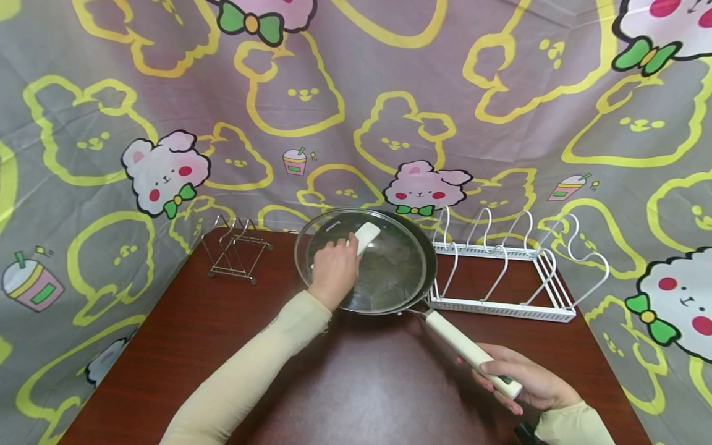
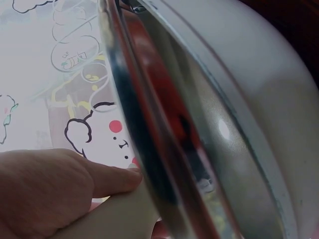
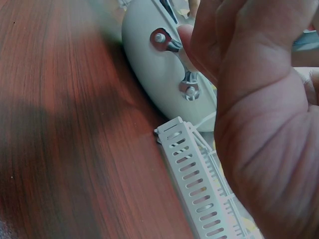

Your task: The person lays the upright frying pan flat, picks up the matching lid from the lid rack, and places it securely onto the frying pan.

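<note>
A frying pan (image 3: 149, 69) with a pale outer wall is held over the back middle of the table. My right hand (image 1: 525, 374) grips its long cream handle (image 1: 453, 337), which points toward the front right. In front of the pan's dark inside is a round glass lid (image 1: 389, 272) with a metal rim, set slightly to the left. My left hand (image 1: 336, 269) holds the lid by its cream handle (image 1: 369, 236). The left wrist view shows a gap between the lid's rim and the pan's rim (image 2: 224, 94).
On the right of the brown table (image 1: 356, 383) stands a white rack (image 1: 500, 309) with upright loops, close beside the pan. A small metal wire stand (image 1: 233, 272) is at the back left. Patterned cloth (image 1: 356, 80) hangs around the back and sides.
</note>
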### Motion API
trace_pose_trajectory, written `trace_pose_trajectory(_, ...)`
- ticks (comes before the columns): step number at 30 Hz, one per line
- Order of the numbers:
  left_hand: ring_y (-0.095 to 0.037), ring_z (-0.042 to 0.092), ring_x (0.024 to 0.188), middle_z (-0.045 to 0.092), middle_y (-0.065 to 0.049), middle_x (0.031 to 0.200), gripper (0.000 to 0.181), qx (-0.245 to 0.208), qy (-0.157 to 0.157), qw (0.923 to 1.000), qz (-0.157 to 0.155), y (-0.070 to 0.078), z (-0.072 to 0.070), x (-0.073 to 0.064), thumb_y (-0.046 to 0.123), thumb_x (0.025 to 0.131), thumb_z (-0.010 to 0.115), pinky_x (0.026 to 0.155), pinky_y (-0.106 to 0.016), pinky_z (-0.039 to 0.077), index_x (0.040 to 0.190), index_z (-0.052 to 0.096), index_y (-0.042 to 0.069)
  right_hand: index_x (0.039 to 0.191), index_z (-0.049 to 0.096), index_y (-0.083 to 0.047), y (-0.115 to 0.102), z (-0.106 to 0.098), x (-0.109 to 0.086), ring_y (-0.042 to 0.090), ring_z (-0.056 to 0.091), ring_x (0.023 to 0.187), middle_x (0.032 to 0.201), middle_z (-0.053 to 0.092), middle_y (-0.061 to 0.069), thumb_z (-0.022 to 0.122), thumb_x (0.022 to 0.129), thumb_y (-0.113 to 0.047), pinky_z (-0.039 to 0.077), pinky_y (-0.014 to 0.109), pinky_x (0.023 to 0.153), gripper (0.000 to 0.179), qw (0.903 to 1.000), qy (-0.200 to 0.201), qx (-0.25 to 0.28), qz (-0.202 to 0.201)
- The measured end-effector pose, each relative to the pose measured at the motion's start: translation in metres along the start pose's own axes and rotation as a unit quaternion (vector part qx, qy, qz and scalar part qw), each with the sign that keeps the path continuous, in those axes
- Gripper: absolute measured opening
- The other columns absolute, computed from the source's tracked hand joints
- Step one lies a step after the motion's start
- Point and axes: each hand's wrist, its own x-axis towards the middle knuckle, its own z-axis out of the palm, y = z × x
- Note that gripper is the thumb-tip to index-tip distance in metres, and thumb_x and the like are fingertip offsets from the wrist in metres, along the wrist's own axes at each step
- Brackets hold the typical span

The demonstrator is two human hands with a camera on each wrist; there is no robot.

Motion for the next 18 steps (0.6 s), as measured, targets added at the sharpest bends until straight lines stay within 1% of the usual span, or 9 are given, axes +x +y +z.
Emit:
trace_pose_trajectory(4, -0.029, 0.072, 0.081, 0.077, -0.012, 0.103, 0.050, 0.003, -0.007, 1.0000, -0.003, 0.0017, -0.0004, 0.0003, 0.032, 0.096, 0.073, 0.061, -0.041, 0.058, 0.136, 0.064, 0.004, 0.146, 0.036, 0.010, 0.0015, -0.0027, -0.0007, 0.042, 0.022, 0.043, 0.099, 0.059, 0.004, 0.018, 0.104, 0.007, 0.017, 0.051, 0.028, 0.046, 1.0000, -0.008, 0.003, 0.000)
trace_pose_trajectory(7, -0.029, 0.072, 0.080, 0.077, -0.012, 0.102, 0.050, 0.001, -0.005, 1.0000, -0.005, 0.0031, -0.0002, 0.0000, 0.032, 0.096, 0.073, 0.060, -0.040, 0.058, 0.136, 0.064, 0.003, 0.147, 0.037, 0.008, 0.0014, -0.0035, -0.0006, 0.043, 0.021, 0.043, 0.100, 0.058, 0.004, 0.016, 0.104, 0.008, 0.016, 0.052, 0.028, 0.048, 0.9999, -0.014, 0.003, 0.000)
trace_pose_trajectory(11, -0.028, 0.071, 0.078, 0.077, -0.012, 0.101, 0.050, -0.001, -0.001, 1.0000, -0.007, 0.0055, 0.0009, -0.0003, 0.033, 0.096, 0.073, 0.059, -0.039, 0.057, 0.135, 0.064, 0.003, 0.147, 0.038, 0.008, 0.0004, -0.0023, -0.0007, 0.043, 0.021, 0.043, 0.100, 0.058, 0.004, 0.016, 0.104, 0.008, 0.016, 0.053, 0.028, 0.049, 0.9999, -0.016, 0.003, -0.001)
trace_pose_trajectory(18, -0.028, 0.071, 0.077, 0.077, -0.012, 0.100, 0.050, 0.008, 0.005, 0.9999, -0.008, 0.0074, 0.0038, -0.0010, 0.033, 0.097, 0.072, 0.057, -0.039, 0.057, 0.135, 0.063, 0.003, 0.148, 0.037, 0.008, 0.0011, -0.0026, -0.0008, 0.043, 0.021, 0.043, 0.100, 0.058, 0.004, 0.016, 0.104, 0.008, 0.016, 0.053, 0.028, 0.049, 0.9999, -0.015, 0.002, -0.001)
